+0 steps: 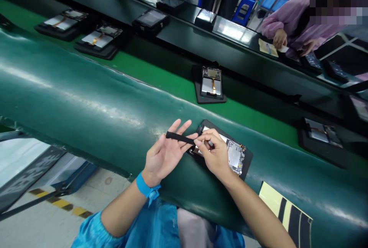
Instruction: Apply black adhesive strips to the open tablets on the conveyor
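In the middle of the head view, my left hand point(163, 160) is turned palm up with its fingers spread. A thin black strip point(180, 137) crosses in front of its fingers, one end near the thumb. The strip's other end is pinched by my right hand point(214, 154). Something small and grey shows between the right fingers, too hidden to name. Beneath and beside the right hand lies an opened tablet-like device point(235, 154) with a bare circuit board, resting on a black pad point(247, 163). My right hand covers part of the device.
Beyond the green padded edge point(86, 98), a green conveyor belt point(161, 79) carries several opened devices on black pads, one of them point(212, 83) straight ahead. Yellow sheet with black strips point(283, 206) lies at the right. Across the line, a person in a pink sleeve point(274, 25) handles small items.
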`<state>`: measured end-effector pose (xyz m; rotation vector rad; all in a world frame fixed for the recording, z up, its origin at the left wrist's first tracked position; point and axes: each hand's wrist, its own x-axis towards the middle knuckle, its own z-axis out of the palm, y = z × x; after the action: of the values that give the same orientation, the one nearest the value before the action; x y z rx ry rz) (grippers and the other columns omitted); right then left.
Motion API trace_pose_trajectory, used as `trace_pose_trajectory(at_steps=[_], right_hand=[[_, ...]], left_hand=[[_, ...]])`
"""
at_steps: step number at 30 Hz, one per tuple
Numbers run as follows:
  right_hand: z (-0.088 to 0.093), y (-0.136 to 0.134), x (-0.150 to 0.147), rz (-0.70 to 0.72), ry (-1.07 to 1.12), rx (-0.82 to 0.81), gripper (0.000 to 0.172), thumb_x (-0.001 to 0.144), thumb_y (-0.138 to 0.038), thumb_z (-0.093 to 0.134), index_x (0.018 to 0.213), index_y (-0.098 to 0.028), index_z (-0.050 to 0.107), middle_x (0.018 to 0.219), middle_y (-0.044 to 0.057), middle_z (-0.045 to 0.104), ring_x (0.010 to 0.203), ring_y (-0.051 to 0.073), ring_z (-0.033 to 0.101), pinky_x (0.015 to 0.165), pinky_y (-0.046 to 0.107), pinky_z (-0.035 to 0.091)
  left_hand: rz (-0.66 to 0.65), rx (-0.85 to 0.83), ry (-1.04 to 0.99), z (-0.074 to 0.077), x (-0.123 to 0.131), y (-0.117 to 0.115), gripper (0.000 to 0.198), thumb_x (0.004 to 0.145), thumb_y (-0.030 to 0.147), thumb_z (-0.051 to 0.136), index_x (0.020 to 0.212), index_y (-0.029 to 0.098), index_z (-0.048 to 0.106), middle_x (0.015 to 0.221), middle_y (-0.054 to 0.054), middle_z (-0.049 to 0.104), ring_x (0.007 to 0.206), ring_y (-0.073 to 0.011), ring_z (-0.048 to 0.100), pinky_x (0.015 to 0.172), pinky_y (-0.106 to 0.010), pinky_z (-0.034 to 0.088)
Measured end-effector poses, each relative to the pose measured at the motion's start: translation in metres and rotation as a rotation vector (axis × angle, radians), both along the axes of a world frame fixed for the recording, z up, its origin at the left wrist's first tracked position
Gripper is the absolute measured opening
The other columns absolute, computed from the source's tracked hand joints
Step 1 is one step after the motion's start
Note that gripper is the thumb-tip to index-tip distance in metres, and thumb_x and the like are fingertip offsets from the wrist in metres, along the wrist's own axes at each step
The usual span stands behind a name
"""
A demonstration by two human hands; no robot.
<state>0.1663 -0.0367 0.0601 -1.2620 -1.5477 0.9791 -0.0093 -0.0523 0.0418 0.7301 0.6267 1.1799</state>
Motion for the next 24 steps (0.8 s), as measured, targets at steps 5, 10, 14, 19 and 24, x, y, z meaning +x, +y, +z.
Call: trace_pose_trajectory(at_steps=[5, 10, 14, 19, 24], right_hand=[[0.0, -0.002, 0.0, -0.034, -0.015, 0.021, 0.009, 0.089, -0.029, 0.069, 0.082, -0.023, 0.073, 0.084, 0.001, 0.058, 0.062, 0.012, 0.046, 0.055, 0.026, 0.042], [-0.001, -0.003, -0.001, -0.058, -0.011, 0.025, 0.011, 0.089, -0.029, 0.069, 0.081, -0.023, 0.073, 0.083, 0.0, 0.058, 0.061, 0.011, 0.046, 0.057, 0.025, 0.041], [-0.001, -0.002, -0.001, -0.089, 0.036, -0.035, 0.016, 0.088, -0.032, 0.069, 0.076, -0.021, 0.07, 0.079, -0.001, 0.057, 0.06, 0.011, 0.045, 0.056, 0.025, 0.039], [-0.007, 0.002, 0.008, -0.158, 0.126, -0.114, 0.02, 0.088, -0.037, 0.069, 0.076, -0.021, 0.067, 0.082, -0.002, 0.058, 0.059, 0.01, 0.04, 0.055, 0.025, 0.035], [-0.01, 0.009, 0.02, -0.095, 0.139, -0.203, 0.024, 0.087, -0.043, 0.07, 0.078, -0.02, 0.067, 0.083, -0.001, 0.058, 0.063, 0.011, 0.042, 0.058, 0.025, 0.035]], left_hand=[[0.004, -0.007, -0.148, 0.0, 0.001, 0.0, 0.052, 0.101, 0.058, 0.036, 0.147, 0.038, 0.047, 0.161, -0.002, 0.042, 0.136, -0.0346, 0.055, 0.119, -0.061, 0.033], [0.045, -0.111, -0.323, 0.005, 0.005, -0.002, 0.042, 0.099, 0.051, 0.048, 0.135, 0.034, 0.061, 0.157, -0.001, 0.049, 0.13, -0.0319, 0.06, 0.121, -0.055, 0.032], [0.061, -0.13, -0.373, 0.009, 0.007, -0.001, 0.04, 0.098, 0.05, 0.053, 0.133, 0.035, 0.064, 0.155, 0.0, 0.05, 0.126, -0.0299, 0.063, 0.122, -0.053, 0.032], [0.152, -0.096, -0.346, 0.008, 0.0, 0.002, 0.039, 0.098, 0.05, 0.052, 0.131, 0.035, 0.065, 0.15, 0.0, 0.057, 0.123, -0.0259, 0.065, 0.123, -0.052, 0.032], [0.11, -0.053, -0.202, 0.002, -0.009, 0.005, 0.04, 0.095, 0.048, 0.06, 0.133, 0.034, 0.065, 0.147, -0.004, 0.059, 0.124, -0.029, 0.065, 0.121, -0.055, 0.034]])
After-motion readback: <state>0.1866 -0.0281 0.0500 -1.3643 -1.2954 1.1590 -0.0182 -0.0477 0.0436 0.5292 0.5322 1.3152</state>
